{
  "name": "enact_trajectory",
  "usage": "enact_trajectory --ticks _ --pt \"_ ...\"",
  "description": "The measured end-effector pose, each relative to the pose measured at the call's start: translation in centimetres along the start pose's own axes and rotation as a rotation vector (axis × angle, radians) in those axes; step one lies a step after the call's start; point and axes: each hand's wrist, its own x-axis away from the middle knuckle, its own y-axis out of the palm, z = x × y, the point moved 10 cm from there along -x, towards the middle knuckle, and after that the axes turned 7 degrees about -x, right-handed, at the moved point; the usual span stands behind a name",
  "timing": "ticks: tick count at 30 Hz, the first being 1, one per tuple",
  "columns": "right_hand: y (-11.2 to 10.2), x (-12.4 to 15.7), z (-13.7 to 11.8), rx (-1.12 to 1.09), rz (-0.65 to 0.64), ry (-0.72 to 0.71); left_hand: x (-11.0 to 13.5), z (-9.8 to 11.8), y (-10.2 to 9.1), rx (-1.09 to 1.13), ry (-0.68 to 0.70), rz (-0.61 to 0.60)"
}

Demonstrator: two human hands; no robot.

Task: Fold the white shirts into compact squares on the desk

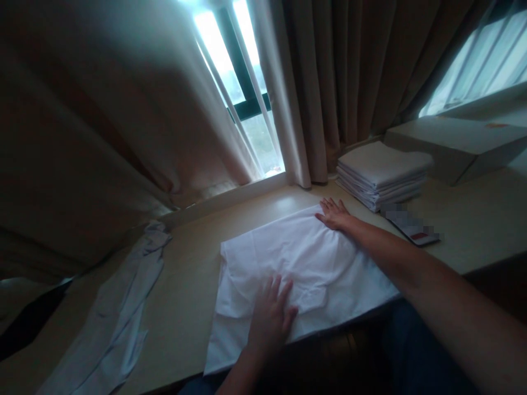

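A white cloth point(255, 258) lies spread and partly folded on the pale table, with wrinkles across its middle. Flat on its near left part rests my left hand point(272, 312), fingers stretched out and slightly blurred. My right hand point(332, 213) is at the cloth's far right corner, its palm down and fingers spread. Neither hand grips anything. The cloth's near side reaches the table's front edge.
To the right stands a stack of folded white cloths point(379, 170), with a phone-like flat object point(414, 227) before it and a box point(457, 145) behind. Loose pale cloth point(119, 307) lies at the left. Curtains point(321, 82) hang behind the table point(185, 274).
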Motion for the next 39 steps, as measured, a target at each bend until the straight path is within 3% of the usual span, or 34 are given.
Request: enact_trajectory --ticks 2,5,9,13,17,20,24,27,29,35,39 --pt "-1.4 1.2 -1.3 0.017 0.074 -0.037 0.0 0.0 -0.1 0.013 -0.001 0.014" --pt "-2.6 5.1 -4.3 0.056 0.147 -0.233 0.1 -0.1 -0.2 0.033 -0.004 0.020" --pt "-1.0 12.3 -6.2 0.108 0.107 -0.462 0.3 -0.1 -0.2 0.048 0.011 0.049" --pt "1.4 17.3 -4.1 0.136 -0.024 -0.376 0.3 -0.2 -0.1 0.056 0.010 0.087" --pt "-0.6 22.7 -4.3 0.141 0.133 -0.385 0.7 -0.3 -1.1 0.058 -0.013 0.150" --pt "-1.0 28.0 -4.6 0.140 0.150 -0.474 3.4 -2.0 -2.9 0.046 -0.079 0.211" --pt "-0.4 33.1 -1.8 0.154 0.157 -0.424 10.2 -5.5 -3.7 0.014 -0.103 0.181" --pt "-0.1 34.1 0.6 0.193 0.210 -0.313 14.6 -8.3 -3.2 -0.045 -0.128 0.121" --pt "0.2 33.7 0.7 0.221 0.231 -0.285 15.9 -9.5 -2.6 -0.086 -0.136 0.078" --pt "0.7 30.8 -3.6 0.306 0.185 -0.471 13.8 -9.9 0.0 -0.134 -0.083 -0.062" --pt "1.9 28.7 -3.1 0.303 0.087 -0.476 13.2 -10.0 2.2 -0.112 -0.093 -0.190"
